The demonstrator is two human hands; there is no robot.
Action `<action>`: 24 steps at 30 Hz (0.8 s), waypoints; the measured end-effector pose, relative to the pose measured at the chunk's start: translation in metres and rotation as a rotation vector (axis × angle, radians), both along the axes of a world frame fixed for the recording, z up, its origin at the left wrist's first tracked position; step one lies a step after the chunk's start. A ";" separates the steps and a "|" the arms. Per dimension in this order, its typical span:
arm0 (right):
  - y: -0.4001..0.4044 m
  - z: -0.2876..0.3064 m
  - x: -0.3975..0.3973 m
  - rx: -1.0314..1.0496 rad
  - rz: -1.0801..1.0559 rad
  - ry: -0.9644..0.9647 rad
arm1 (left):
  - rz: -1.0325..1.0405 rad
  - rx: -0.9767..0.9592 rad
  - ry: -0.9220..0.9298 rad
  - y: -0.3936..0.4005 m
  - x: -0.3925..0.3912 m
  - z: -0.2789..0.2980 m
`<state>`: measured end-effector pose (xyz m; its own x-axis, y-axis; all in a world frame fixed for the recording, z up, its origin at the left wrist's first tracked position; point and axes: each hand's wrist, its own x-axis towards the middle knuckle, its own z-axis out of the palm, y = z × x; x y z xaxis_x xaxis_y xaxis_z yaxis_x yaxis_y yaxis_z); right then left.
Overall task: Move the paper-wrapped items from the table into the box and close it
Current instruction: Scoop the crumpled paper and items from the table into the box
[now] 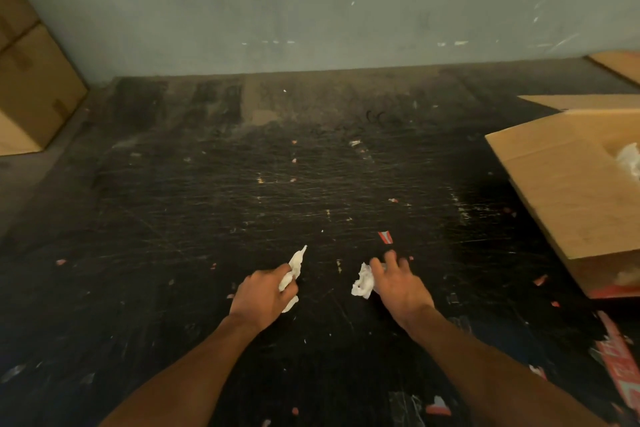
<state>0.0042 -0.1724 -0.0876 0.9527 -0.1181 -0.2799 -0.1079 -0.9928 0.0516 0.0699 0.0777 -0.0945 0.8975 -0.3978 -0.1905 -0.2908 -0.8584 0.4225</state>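
**Last two wraps in hand, box not yet closed**

We hold our hands apart over the dark table (242, 166); the left hand (263, 291) grips one paper-wrapped item (296, 263); the right hand (398, 282) has its fingers bent over a second wrapped piece (363, 282), though we cannot tell if it really grips; the box (561, 184) stands open at three o'clock with white paper (630, 159) already inside; we judge that dropping these two and folding the flaps remain.

Both bare forearms reach forward from the lower edge of the view, angled slightly toward each other. The left hand (265, 291) is seen from the back, its fingers curled round a twisted piece of white paper (294, 270). The right hand (398, 284), palm down with fingers spread and bent, rests its fingertips on a crumpled white wad (363, 282).
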 end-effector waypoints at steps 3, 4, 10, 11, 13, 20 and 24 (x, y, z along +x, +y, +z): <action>0.002 0.003 -0.003 0.041 -0.006 0.032 | -0.014 -0.021 0.003 -0.007 -0.004 0.001; 0.000 0.004 -0.006 0.063 -0.021 0.045 | -0.024 -0.038 -0.002 -0.010 -0.005 0.004; -0.031 0.036 -0.035 0.178 -0.231 -0.016 | -0.052 -0.102 -0.022 -0.047 -0.008 0.029; -0.040 0.045 -0.041 0.178 -0.265 -0.043 | -0.061 -0.116 -0.027 -0.056 -0.010 0.034; -0.062 0.065 -0.053 0.185 -0.312 -0.108 | -0.088 -0.156 -0.040 -0.078 -0.016 0.046; -0.166 0.145 -0.108 0.288 -0.361 -0.369 | -0.195 -0.292 -0.138 -0.178 -0.043 0.109; -0.234 0.176 -0.141 0.266 -0.408 -0.474 | -0.266 -0.345 -0.193 -0.253 -0.061 0.150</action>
<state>-0.1372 -0.4067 0.0885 0.8734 -0.4790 0.0877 -0.4273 -0.8403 -0.3336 0.0093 -0.1751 0.0556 0.7618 -0.6294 0.1535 -0.5830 -0.5627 0.5860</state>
